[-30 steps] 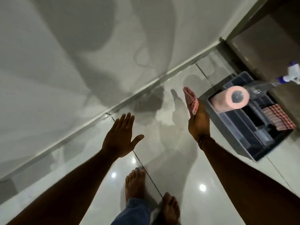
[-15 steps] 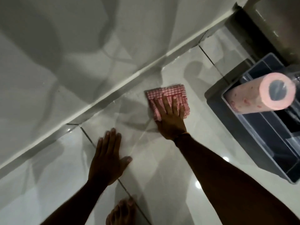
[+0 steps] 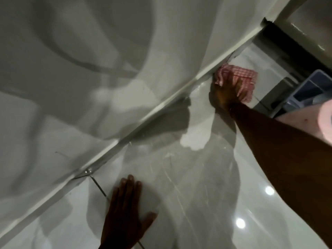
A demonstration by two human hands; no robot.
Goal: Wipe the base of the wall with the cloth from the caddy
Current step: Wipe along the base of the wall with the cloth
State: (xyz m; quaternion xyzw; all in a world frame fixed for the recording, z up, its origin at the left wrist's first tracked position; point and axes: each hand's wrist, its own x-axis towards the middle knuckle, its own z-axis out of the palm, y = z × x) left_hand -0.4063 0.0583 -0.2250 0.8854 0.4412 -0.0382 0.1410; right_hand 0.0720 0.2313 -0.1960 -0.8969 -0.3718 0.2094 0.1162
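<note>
A red-and-white checked cloth (image 3: pixel 246 79) lies pressed against the base of the wall (image 3: pixel 161 106), a pale strip running diagonally from lower left to upper right. My right hand (image 3: pixel 226 92) is flat on the cloth with its fingers spread over it, pushing its left edge into the strip. My left hand (image 3: pixel 125 211) rests palm-down on the glossy floor tile, fingers apart, holding nothing. The blue-grey caddy (image 3: pixel 309 87) sits at the right edge.
A pink paper roll (image 3: pixel 309 123) sticks out of the caddy, close to my right forearm. A dark door gap (image 3: pixel 287 44) opens at the upper right corner. Shiny grey floor tiles (image 3: pixel 188 194) with grout lines spread between my hands.
My right hand has slid the cloth from the open floor up to the wall's base strip, toward the corner. My left hand stays planted on the tile. The view has shifted closer to the floor.
</note>
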